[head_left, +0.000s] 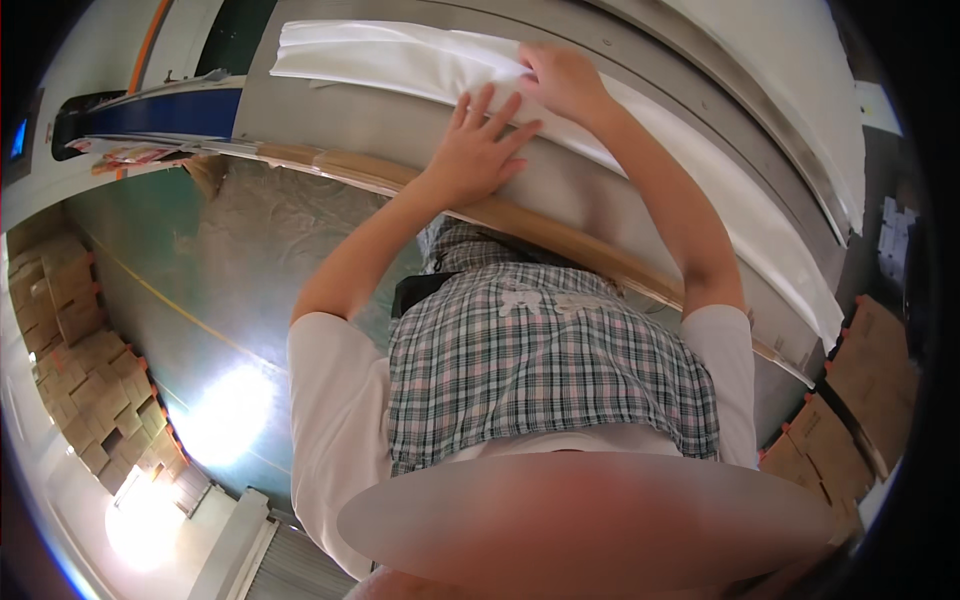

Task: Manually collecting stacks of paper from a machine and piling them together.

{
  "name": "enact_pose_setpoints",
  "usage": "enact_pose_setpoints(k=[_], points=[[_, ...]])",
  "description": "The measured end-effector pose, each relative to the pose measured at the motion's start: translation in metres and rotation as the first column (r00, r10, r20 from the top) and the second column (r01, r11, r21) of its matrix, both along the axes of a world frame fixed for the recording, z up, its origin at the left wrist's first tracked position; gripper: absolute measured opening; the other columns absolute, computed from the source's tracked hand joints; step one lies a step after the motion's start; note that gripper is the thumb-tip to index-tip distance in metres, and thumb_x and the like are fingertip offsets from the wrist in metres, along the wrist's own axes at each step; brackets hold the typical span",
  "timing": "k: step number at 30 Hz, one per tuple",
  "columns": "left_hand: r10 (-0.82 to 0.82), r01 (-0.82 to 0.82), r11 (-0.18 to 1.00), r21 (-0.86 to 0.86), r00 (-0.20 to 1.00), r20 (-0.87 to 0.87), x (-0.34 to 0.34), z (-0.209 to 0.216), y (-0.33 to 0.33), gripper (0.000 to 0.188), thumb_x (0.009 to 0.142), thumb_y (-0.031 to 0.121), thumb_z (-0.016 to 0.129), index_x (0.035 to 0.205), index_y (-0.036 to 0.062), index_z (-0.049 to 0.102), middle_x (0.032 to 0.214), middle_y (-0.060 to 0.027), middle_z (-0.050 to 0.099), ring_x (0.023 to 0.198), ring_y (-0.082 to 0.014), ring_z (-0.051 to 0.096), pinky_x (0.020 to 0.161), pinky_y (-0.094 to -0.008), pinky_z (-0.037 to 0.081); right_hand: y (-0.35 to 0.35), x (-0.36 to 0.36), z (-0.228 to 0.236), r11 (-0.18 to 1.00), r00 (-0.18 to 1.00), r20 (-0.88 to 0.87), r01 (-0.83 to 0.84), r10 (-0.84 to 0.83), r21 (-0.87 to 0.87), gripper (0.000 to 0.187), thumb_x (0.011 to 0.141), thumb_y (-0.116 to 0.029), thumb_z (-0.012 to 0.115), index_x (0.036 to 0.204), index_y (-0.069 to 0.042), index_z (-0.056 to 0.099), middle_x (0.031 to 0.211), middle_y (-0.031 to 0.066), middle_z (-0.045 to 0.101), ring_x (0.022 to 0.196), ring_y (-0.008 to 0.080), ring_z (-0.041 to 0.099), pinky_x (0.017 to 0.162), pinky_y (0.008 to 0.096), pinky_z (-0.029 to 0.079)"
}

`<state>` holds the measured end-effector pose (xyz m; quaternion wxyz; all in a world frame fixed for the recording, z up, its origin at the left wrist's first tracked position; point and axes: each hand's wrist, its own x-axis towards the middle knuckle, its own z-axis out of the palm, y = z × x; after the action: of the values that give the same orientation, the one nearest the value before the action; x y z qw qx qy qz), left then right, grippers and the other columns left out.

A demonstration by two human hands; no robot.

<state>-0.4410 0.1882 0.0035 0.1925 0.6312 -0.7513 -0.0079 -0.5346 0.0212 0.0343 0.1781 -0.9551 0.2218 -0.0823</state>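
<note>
On one grey table (330,120), left hand (478,150) lies spread, right hand (562,80) pinches one white sheet (400,62) (folded).

I see a glossy green floor (200,290) with bright light glare, stacked cardboard boxes (75,340) at left, more boxes (850,400) at right.

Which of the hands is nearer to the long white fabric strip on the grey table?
Right. The right hand presses on the long white fabric strip; the left hand rests just below it.
</note>
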Motion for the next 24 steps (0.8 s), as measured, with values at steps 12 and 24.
enact_pose_setpoints(k=[12,24], points=[[0.504,-0.482,0.863,-0.149,0.838,0.21,0.238,-0.028,0.002,0.04,0.082,0.036,0.047,0.113,0.0117,0.053,0.118,-0.0137,0.049,0.112,-0.0371,0.04,0.092,-0.0564,0.028,0.046,0.033,0.014,0.968,0.952,0.178,-0.239,0.25,-0.079,0.02,0.068,0.004,0.056,0.084,-0.006,0.051,0.11,0.006,0.056,0.102,0.0236,0.052,0.081,0.0347,0.041],[0.784,-0.34,0.61,0.716,0.126,-0.608,0.324,-0.026,0.064,0.026,0.088,0.022,0.05,0.101,-0.0006,0.053,0.091,-0.0109,0.059,0.075,-0.0208,0.062,0.065,-0.0301,0.053,0.017,0.24,0.001,0.978,0.969,0.215,-0.156,0.124,0.136,0.034,0.075,-0.025,0.064,0.1,-0.004,0.055,0.102,0.0111,0.059,0.097,0.0281,0.054,0.077,0.0362,0.045]])
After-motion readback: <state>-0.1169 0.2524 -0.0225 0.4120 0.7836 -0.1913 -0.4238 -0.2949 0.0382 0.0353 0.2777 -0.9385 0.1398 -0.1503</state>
